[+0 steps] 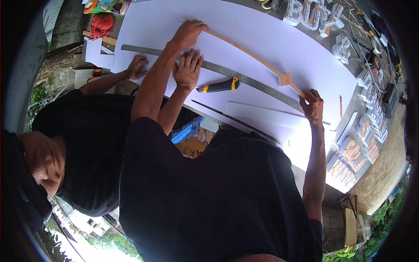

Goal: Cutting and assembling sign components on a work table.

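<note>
My left hand point(190, 33) is closed at the far end of a thin tan strip point(251, 53) with reddish marks. The strip runs over a large white sheet point(262, 26), and a small squarish tan tab point(285, 79) sits on it near the right end. My right hand point(312, 107) pinches that right end. Below the strip lies a long metal ruler point(244, 78). A co-worker's hand point(187, 70) lies flat across the ruler, and their other hand point(137, 67) rests curled at the sheet's left edge. A black-and-yellow utility knife point(219, 85) lies nearer me.
A thin dark rod point(235, 120) and a white strip point(266, 114) lie near the front edge. White cut-out letters point(312, 15), cables and tools crowd the right side. Red cord point(101, 25) lies at the upper left. The co-worker point(83, 144) is close at my left.
</note>
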`<action>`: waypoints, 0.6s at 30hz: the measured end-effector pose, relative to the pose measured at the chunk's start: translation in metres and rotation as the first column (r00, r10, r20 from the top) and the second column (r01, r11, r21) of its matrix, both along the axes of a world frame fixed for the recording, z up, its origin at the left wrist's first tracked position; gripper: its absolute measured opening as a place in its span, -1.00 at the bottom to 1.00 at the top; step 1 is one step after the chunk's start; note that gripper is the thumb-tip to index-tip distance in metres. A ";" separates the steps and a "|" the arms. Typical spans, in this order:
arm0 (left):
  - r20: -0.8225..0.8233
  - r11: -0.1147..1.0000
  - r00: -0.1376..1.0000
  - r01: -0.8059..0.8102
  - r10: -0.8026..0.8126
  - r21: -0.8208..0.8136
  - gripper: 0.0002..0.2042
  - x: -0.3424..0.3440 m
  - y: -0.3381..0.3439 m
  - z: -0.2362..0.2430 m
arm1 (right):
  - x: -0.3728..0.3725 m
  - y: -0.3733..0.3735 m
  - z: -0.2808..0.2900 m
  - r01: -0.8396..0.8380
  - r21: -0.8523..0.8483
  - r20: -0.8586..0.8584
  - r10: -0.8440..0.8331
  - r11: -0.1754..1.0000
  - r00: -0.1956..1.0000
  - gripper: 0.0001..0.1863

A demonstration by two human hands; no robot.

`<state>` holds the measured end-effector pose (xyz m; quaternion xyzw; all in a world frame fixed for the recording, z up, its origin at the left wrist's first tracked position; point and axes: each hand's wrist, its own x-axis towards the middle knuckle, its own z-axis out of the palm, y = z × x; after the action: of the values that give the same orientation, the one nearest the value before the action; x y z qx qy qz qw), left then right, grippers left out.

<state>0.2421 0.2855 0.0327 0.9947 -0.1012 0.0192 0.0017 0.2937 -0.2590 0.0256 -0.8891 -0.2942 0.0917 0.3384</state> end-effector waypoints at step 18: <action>-0.103 1.000 0.995 -0.015 0.013 -0.016 -0.69 0.002 0.015 0.012 | 0.001 0.000 -0.002 0.005 -0.004 -0.022 -0.006 1.000 1.000 -0.89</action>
<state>0.2439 0.3010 0.0446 0.9950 -0.0937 -0.0312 0.0152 0.2950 -0.2594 0.0238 -0.8895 -0.2878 0.1011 0.3403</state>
